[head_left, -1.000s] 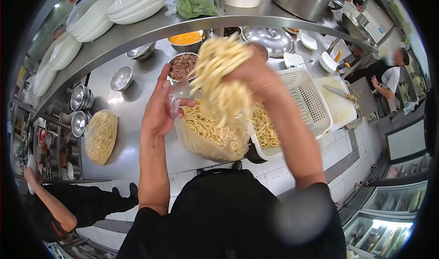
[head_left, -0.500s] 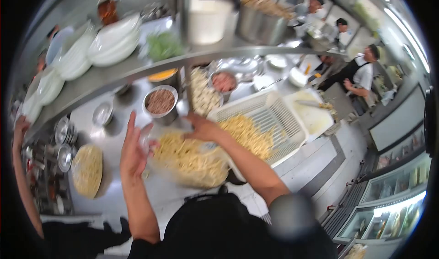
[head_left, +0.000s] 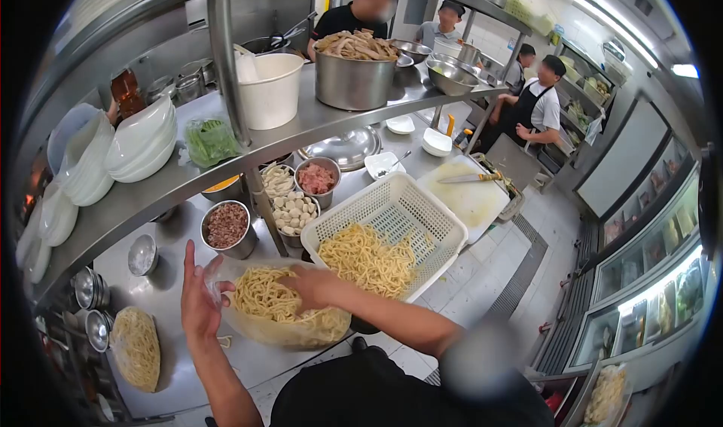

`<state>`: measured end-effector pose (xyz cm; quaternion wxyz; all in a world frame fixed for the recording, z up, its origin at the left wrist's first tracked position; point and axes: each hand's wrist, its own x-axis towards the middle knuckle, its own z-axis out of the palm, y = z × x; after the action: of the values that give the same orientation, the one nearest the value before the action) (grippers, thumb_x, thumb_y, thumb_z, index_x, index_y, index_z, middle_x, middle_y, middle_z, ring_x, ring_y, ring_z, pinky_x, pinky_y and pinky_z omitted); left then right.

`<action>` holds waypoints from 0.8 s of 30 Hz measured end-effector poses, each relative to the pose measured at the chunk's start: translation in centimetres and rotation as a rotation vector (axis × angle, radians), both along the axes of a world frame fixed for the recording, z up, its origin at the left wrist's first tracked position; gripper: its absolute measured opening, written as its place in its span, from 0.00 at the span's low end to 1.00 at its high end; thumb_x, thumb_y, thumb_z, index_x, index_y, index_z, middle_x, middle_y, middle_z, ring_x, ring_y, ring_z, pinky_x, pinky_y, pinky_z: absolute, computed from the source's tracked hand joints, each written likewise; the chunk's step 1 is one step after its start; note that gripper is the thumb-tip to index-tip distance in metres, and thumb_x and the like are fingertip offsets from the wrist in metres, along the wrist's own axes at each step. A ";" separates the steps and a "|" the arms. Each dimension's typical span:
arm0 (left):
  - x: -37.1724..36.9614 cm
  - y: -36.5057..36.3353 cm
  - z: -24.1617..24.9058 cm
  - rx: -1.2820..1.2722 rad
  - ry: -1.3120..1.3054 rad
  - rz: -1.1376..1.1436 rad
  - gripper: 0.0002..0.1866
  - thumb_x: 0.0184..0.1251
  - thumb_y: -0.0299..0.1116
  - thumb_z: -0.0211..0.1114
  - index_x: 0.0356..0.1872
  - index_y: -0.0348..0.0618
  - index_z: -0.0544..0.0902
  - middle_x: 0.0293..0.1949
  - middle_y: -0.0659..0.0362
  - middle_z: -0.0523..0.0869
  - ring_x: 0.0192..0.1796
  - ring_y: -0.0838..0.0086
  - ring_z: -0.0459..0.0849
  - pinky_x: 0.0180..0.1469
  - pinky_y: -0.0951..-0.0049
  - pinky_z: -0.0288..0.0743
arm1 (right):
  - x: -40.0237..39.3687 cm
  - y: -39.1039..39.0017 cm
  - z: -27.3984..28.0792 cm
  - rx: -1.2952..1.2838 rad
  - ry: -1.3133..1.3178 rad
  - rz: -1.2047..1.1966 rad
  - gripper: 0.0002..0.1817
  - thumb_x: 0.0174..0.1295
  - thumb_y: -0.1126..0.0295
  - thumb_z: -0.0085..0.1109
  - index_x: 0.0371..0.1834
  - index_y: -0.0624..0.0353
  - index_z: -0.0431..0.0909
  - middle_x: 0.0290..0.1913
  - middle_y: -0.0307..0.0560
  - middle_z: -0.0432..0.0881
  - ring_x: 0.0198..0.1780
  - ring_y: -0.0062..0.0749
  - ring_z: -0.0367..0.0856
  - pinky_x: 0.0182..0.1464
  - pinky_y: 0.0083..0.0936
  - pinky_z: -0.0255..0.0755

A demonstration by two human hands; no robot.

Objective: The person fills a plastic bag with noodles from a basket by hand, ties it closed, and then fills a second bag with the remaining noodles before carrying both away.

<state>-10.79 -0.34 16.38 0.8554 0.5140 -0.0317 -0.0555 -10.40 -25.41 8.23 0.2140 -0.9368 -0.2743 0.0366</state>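
A clear plastic bag of yellow noodles (head_left: 263,294) lies on the steel counter in front of me. My left hand (head_left: 202,295) is at the bag's left edge, its fingers apart and raised, with a bit of clear plastic by the thumb. My right hand (head_left: 309,288) reaches into the bag's opening, its fingertips hidden among the noodles. Right behind the bag, a white perforated basket (head_left: 440,235) holds more loose noodles (head_left: 369,257). A second full bag of noodles (head_left: 135,349) rests on the counter at the left.
Steel pots of minced meat (head_left: 227,225), pink meat (head_left: 316,178) and pale round pieces (head_left: 292,213) stand behind the bag. A knife (head_left: 471,178) lies on a cutting board (head_left: 467,205). Above runs a shelf (head_left: 301,129) with bowls and a meat pot (head_left: 354,80). Several people are beyond.
The view has shifted and sharpened. My right hand has gone from over the bag's back edge down into the noodles. The other person's arm at the far left is out of view.
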 end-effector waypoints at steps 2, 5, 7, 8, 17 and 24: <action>-0.7 0.5 -0.4 -0.029 0.020 0.014 0.36 0.74 0.45 0.53 0.77 0.63 0.47 0.62 0.43 0.71 0.32 0.70 0.86 0.19 0.84 0.73 | -3.3 0.3 -4.8 -0.169 -0.185 -0.096 0.28 0.55 0.58 0.65 0.61 0.47 0.75 0.43 0.55 0.84 0.50 0.50 0.82 0.53 0.57 0.69; -1.0 0.4 -0.6 -0.056 0.006 -0.019 0.36 0.74 0.46 0.54 0.77 0.63 0.47 0.62 0.44 0.71 0.32 0.71 0.86 0.19 0.84 0.73 | -1.8 0.2 -7.2 -0.333 -0.108 -0.276 0.20 0.59 0.64 0.58 0.56 0.48 0.78 0.41 0.51 0.86 0.48 0.47 0.84 0.54 0.65 0.65; -0.7 0.3 -0.7 -0.030 -0.011 -0.012 0.36 0.73 0.47 0.54 0.77 0.63 0.47 0.62 0.44 0.72 0.32 0.71 0.86 0.19 0.83 0.73 | -0.5 -0.2 -6.4 -0.334 0.157 -0.346 0.16 0.61 0.66 0.54 0.53 0.48 0.79 0.40 0.48 0.86 0.47 0.44 0.84 0.55 0.67 0.64; -0.7 0.3 -0.7 -0.029 -0.001 -0.013 0.36 0.73 0.47 0.54 0.77 0.63 0.47 0.62 0.44 0.72 0.32 0.71 0.86 0.19 0.83 0.73 | -0.5 -0.5 -6.0 -0.409 0.124 -0.298 0.14 0.62 0.68 0.51 0.49 0.49 0.80 0.39 0.46 0.86 0.47 0.43 0.85 0.55 0.65 0.64; -1.1 0.2 -0.5 0.000 0.036 -0.041 0.38 0.72 0.45 0.57 0.78 0.60 0.47 0.66 0.44 0.68 0.34 0.68 0.85 0.25 0.82 0.73 | 0.6 -1.4 7.8 -0.465 -0.171 -0.166 0.11 0.59 0.69 0.52 0.39 0.47 0.86 0.33 0.49 0.85 0.42 0.42 0.85 0.60 0.63 0.60; -0.8 -0.7 -0.1 0.024 -0.033 -0.084 0.38 0.73 0.43 0.57 0.77 0.54 0.46 0.66 0.45 0.68 0.36 0.68 0.86 0.25 0.82 0.73 | 4.8 5.9 11.1 0.114 -0.287 0.057 0.12 0.57 0.69 0.57 0.43 0.56 0.84 0.33 0.54 0.85 0.40 0.47 0.84 0.45 0.34 0.76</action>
<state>-11.55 -1.01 16.29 0.8455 0.5233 -0.0664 -0.0833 -5.65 -19.47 19.33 0.2242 -0.9107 -0.3300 -0.1071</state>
